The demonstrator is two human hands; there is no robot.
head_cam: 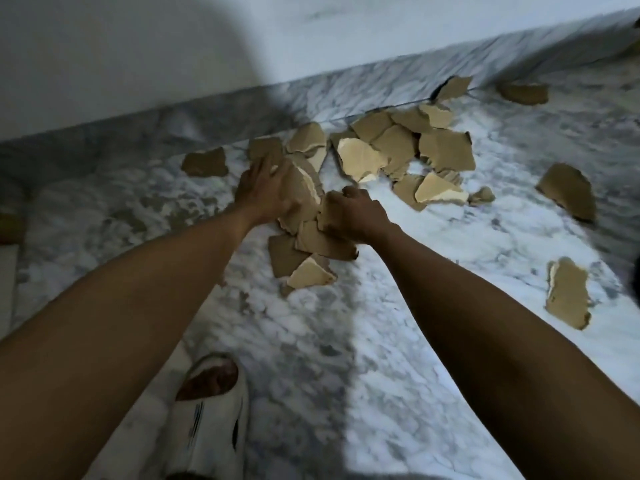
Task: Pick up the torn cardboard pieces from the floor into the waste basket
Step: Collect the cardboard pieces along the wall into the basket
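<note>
The grey-and-white marbled stone floor [346, 358] meets a pale wall [138, 46] along a marble skirting. Torn brown cardboard pieces [445, 150] lie scattered across the floor, most heaped near the skirting. The left hand [265, 192] and right hand [353, 216] both curl around a bunch of brown cardboard scraps [304, 216] between them. A white slip-on sandal [211, 410] stands below.
</note>
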